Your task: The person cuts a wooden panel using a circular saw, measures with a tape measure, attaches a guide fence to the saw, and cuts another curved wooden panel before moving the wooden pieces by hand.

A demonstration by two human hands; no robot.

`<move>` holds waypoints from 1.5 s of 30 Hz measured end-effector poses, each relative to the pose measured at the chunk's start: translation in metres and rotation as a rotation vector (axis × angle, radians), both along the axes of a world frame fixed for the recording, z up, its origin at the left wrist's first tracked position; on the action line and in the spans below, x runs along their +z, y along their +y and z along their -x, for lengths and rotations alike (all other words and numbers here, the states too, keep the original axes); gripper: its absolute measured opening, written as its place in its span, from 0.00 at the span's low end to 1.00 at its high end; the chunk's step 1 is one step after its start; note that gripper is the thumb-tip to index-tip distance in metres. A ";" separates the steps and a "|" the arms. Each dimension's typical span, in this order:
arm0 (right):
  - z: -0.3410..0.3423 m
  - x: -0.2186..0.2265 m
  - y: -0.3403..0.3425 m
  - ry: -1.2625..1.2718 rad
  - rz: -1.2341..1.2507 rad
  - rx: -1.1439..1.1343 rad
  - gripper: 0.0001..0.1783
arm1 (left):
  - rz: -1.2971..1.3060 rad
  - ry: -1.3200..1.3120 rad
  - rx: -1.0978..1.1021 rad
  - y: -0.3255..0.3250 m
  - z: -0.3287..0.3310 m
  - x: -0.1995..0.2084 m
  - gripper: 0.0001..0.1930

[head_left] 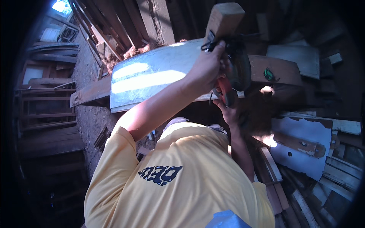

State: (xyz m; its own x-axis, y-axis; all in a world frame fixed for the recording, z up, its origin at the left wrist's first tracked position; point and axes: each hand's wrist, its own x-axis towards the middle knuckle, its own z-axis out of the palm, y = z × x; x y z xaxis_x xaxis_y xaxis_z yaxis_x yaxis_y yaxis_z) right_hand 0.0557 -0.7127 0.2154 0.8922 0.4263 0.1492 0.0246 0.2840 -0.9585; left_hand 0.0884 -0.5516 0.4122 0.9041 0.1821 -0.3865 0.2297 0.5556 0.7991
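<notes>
Together, both hands [215, 68] grip a curved red-and-black tool [227, 90] near squared wood [225, 19].

Wood everywhere here tbh. Wooden frames [47, 98] at 9 o'clock, and a bunch of long wood strips [105, 42] leaning around half past 10. Little green-and-black gadget [269, 74] sits on the brown counter [287, 67] at 2, with a pale panel [298, 59] just past it. Around half past 3 there's a ragged-edged white sheet [302, 128], then scrap boards [303, 207] past 4.
</notes>
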 end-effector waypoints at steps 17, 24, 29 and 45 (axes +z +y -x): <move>0.077 0.151 -0.139 -0.035 0.290 -0.771 0.13 | -0.141 -0.228 -1.175 -0.001 -0.050 0.019 0.33; 0.108 0.115 -0.196 0.254 0.502 -1.038 0.13 | -1.819 -0.473 -0.851 -0.068 -0.105 -0.273 0.50; 0.125 0.111 -0.215 0.481 0.556 -1.220 0.12 | -1.779 -0.703 -0.716 -0.041 -0.097 -0.286 0.50; 0.062 0.112 -0.106 0.474 0.611 -0.985 0.17 | -1.768 -0.688 -0.253 0.144 -0.013 -0.349 0.36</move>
State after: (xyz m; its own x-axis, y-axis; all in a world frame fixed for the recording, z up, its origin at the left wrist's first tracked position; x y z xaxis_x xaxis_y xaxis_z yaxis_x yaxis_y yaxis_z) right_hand -0.0060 -0.8184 0.3279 0.7826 -0.5658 -0.2597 -0.4092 -0.1531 -0.8995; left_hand 0.1017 -0.4074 0.0634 0.8625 -0.2320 0.4497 -0.3938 -0.8658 0.3086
